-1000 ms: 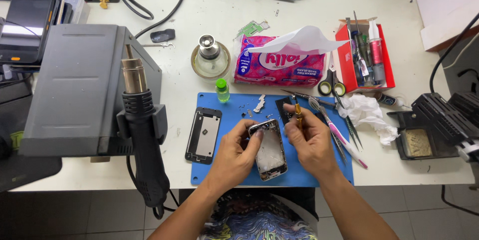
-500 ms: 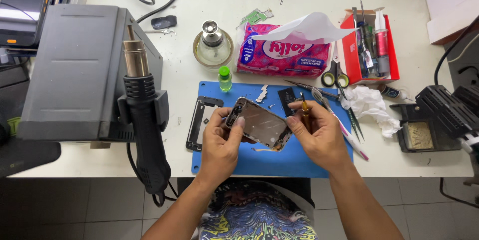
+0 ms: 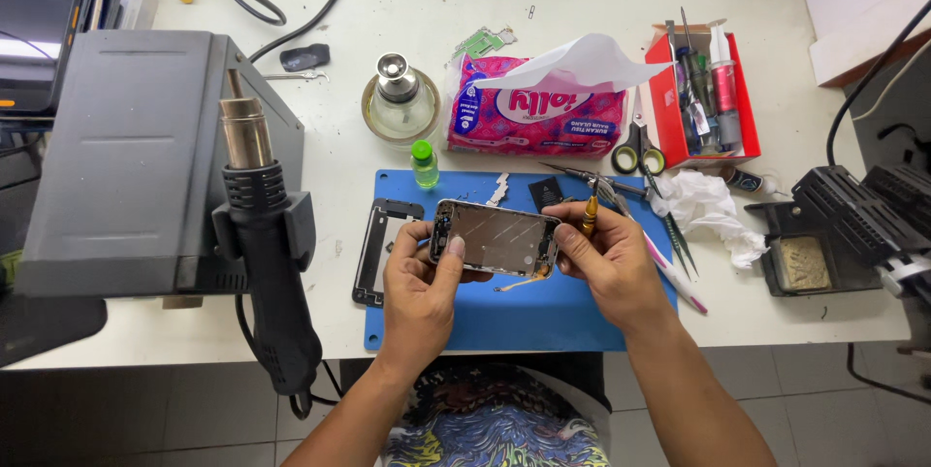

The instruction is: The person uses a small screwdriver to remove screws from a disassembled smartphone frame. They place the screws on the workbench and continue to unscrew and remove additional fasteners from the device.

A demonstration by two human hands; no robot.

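Observation:
Both my hands hold an opened phone body [image 3: 497, 237] level above the blue work mat [image 3: 543, 317]. My left hand [image 3: 419, 285] grips its left end, thumb on the edge. My right hand [image 3: 609, 261] grips its right end and also pinches a small yellow-handled screwdriver [image 3: 589, 216] upright between the fingers. A thin flex cable [image 3: 522, 283] hangs from the phone's lower edge. A black phone frame [image 3: 375, 249] lies on the mat's left side, beside my left hand.
A hot air gun [image 3: 267, 263] rests in its holder on a grey station [image 3: 126, 157] at left. Behind the mat stand a small green bottle [image 3: 424, 162], a glass dispenser [image 3: 399, 98], a pink tissue pack [image 3: 538, 108], scissors [image 3: 635, 152] and a red tool box [image 3: 703, 89]. Tweezers [image 3: 679, 239] lie at right.
The phone body was lifted off the mat and turned from upright to lying sideways between my hands. The camera moved closer.

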